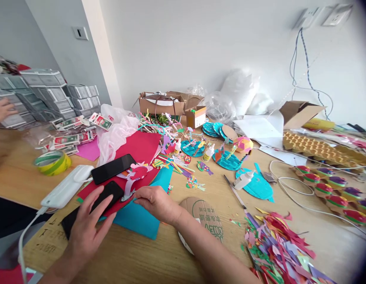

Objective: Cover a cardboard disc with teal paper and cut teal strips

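well, coloured paper [139, 144] on a wooden table [123, 256], pale walls [171, 47]

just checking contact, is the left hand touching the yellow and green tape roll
Apart: in the head view, the white power strip lies between the left hand and the tape roll.

Colourful paper scraps [285, 250] are littering a wooden table [117, 256], four o'clock | tape roll [52, 163] is resting, nine o'clock

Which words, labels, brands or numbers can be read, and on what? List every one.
"舒适": round cardboard, green print.
"ONEY", less surely: same cardboard, partly covered.
Too small or blurred: packets, glue bottle label, small box label, handwriting on table.
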The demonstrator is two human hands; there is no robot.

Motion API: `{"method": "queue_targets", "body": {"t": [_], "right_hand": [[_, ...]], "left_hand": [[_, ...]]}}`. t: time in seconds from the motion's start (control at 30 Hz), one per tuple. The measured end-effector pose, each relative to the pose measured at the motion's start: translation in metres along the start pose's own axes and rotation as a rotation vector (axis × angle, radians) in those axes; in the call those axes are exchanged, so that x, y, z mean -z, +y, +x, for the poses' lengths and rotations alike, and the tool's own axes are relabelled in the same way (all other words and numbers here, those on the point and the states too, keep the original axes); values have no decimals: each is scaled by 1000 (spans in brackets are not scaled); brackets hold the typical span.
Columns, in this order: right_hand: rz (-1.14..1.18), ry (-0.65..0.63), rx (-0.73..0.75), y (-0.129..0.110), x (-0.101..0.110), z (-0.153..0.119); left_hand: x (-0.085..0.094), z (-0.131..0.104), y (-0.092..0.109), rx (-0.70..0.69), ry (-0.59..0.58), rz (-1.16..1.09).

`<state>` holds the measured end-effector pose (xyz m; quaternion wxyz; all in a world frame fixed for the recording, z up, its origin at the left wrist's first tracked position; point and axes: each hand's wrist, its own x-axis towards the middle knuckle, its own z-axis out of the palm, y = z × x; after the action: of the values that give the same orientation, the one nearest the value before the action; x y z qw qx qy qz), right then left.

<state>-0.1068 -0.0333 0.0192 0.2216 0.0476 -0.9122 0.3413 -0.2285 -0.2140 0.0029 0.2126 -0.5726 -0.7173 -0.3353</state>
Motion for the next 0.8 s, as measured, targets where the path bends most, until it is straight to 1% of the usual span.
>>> {"method": "queue_targets", "body": {"t": [0.03, 0.07, 0.1, 0.13, 0.17, 0.2, 0.27, 0.3, 0.37, 0.43, 0.5, 0.57, 0.63, 0.7, 0.77, 0.8], "right_hand": [[-11, 2, -15, 0, 0, 2], [-22, 3, -27, 0, 1, 4], [-33, 4, -37, 0, 1, 6], [-45, 6, -46, -1, 2, 8], [-60, 2, -53, -3, 3, 10], [-77, -4, -58, -5, 4, 12], [-108, -30, -47, -11, 6, 13], [-120, -42, -33, -14, 8, 14], [-133, -44, 3, -19, 12, 14], [-146, -10, 19, -23, 15, 15], [-162, 6, 17, -24, 17, 16], [-181, -19, 34, -23, 18, 17], [-189, -39, 61, -23, 18, 17], [-180, -31, 67, -22, 18, 18], [-170, -31, 59, -22, 19, 18], [-167, -40, 60, -23, 20, 19]], "left_hand": [[5, -4, 8, -34, 13, -18], [7, -8, 15, -88, -17, -66], [6, -14, 21, -170, -99, -132], [1, -19, 25, -249, -218, -173], [-6, -23, 27, -309, -361, -183], [-15, -27, 27, -324, -524, -159], [-35, -30, 23, -263, -620, -107], [-44, -30, 19, -223, -650, -85], [-59, -27, 10, -156, -680, -52], [-68, -25, 1, -95, -698, -27], [-72, -24, -5, -47, -714, -12], [-73, -24, -8, -14, -728, -9], [-69, -24, -6, 10, -739, -11], [-59, -23, 1, 21, -744, -12], [-42, -17, 12, 20, -734, -53], [-32, -13, 18, 17, -717, -115]]}}
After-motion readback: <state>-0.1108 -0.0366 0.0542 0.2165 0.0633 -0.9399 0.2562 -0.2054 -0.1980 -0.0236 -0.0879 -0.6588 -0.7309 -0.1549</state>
